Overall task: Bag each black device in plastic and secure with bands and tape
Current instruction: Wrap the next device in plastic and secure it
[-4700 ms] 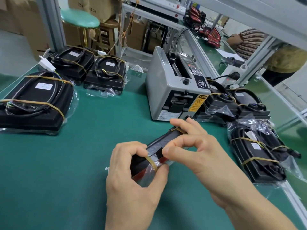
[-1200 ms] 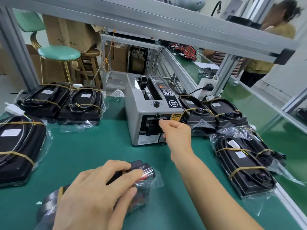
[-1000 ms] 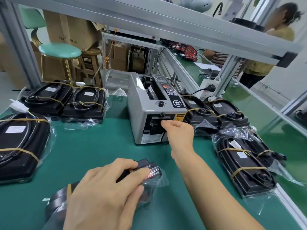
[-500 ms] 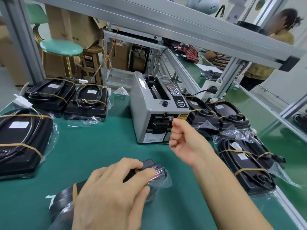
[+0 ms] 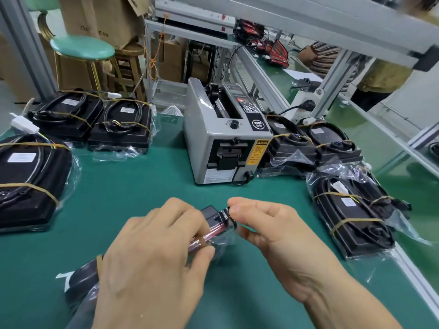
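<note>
A long black device (image 5: 213, 217) with a red strip lies in a clear plastic bag on the green mat in front of me. My left hand (image 5: 152, 264) covers its middle and grips it, fingers curled over the top. A tan rubber band (image 5: 99, 264) shows at my left wrist side of the device. My right hand (image 5: 268, 231) is at the device's far end, thumb and forefinger pinched together there; a piece of clear tape may be between them but I cannot make it out.
A grey tape dispenser (image 5: 225, 143) stands just beyond my hands. Bagged, banded black devices lie at the left (image 5: 31, 181), back left (image 5: 121, 127) and right (image 5: 351, 217). The bench's metal edge (image 5: 413, 276) runs along the right. Other people work at the back right.
My right hand has left the tape dispenser's outlet and come back to the far end of the device. My left hand has stayed on the bagged device. The view has tilted down.
</note>
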